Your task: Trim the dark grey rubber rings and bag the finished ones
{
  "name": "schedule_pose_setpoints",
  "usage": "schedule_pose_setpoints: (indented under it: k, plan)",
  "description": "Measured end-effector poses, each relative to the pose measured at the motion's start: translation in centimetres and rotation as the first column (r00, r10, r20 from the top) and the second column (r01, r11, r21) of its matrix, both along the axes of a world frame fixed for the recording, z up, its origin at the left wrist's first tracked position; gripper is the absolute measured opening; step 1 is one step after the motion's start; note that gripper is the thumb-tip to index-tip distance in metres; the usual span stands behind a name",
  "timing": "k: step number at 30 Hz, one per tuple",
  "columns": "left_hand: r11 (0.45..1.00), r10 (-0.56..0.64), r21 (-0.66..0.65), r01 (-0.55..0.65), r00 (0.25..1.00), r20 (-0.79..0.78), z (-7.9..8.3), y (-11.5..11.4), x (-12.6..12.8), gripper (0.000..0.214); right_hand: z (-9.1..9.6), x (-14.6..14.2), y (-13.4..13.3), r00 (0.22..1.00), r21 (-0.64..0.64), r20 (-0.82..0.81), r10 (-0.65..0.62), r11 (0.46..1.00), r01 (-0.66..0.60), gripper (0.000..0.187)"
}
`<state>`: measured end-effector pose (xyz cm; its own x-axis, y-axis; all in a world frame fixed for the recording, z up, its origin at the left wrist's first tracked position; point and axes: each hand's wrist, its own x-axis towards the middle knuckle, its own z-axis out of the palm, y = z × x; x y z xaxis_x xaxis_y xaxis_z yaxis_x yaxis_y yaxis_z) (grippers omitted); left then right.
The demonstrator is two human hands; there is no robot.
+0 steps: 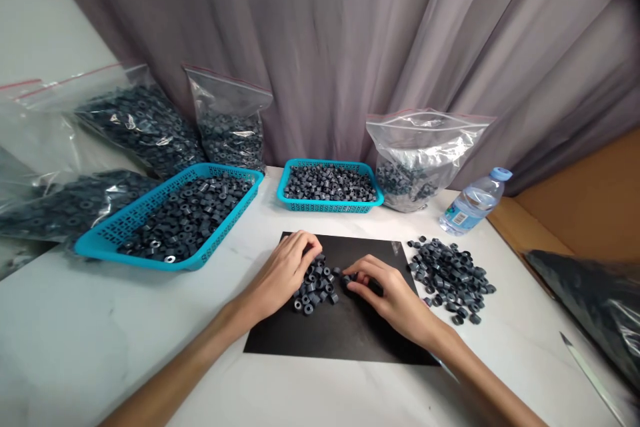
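A black mat (345, 334) lies on the white table in front of me. A small heap of dark grey ring-shaped parts (317, 284) sits on it. My left hand (285, 274) rests on the left side of that heap, fingers curled over the rings. My right hand (390, 294) lies just right of the heap, fingertips pinched on a grey ring (347, 278). A larger loose pile of the same rings (450, 277) lies on the table to the right of the mat.
Two turquoise baskets (120, 230) (331, 206) full of rings stand behind the mat. Several clear bags of rings (231, 127) (417, 154) lean against a grey curtain. A water bottle (475, 202) lies at the right, a dark bag (595, 300) further right.
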<state>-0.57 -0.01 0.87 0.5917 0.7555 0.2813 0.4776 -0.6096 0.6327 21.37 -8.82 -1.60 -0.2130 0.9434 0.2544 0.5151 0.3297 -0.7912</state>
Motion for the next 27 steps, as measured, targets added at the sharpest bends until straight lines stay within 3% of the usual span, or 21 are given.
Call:
schedule_pose_setpoints:
  k: [4, 8, 13, 20, 24, 27]
  plan:
    - [0.989, 0.090, -0.131, -0.068, 0.982, 0.168, 0.0, -1.5, 0.0, 0.019, 0.8, -0.1, -1.2, 0.995, 0.016, -0.097, -0.021, 1.000, 0.023, 0.016]
    - [0.928, 0.124, -0.372, -0.019, 0.957, 0.261, -0.1, -3.1, 0.9, 0.019, 1.1, -0.3, -1.5, 0.980, -0.011, -0.187, -0.064, 0.998, 0.063, 0.014]
    - [0.782, 0.118, -0.610, 0.127, 0.932, 0.344, 0.2, -4.2, 1.6, 0.024, 0.7, -0.4, -1.3, 0.944, -0.085, -0.309, -0.118, 0.992, 0.096, 0.018]
    - [0.498, 0.242, -0.823, 0.274, 0.867, 0.435, 1.0, -4.7, 1.4, 0.036, 0.3, -0.7, -1.4, 0.907, -0.112, -0.389, -0.163, 0.985, 0.129, 0.021]
    - [0.413, 0.298, -0.858, 0.307, 0.844, 0.445, 1.0, -5.1, 1.5, 0.032, 0.5, -1.0, -1.8, 0.935, -0.047, -0.316, -0.158, 0.987, 0.151, 0.020]
    - [0.419, 0.300, -0.864, 0.279, 0.856, 0.422, 1.1, -5.3, 1.6, 0.027, 0.6, -1.1, -2.1, 0.962, 0.015, -0.240, -0.132, 0.990, 0.140, 0.017]
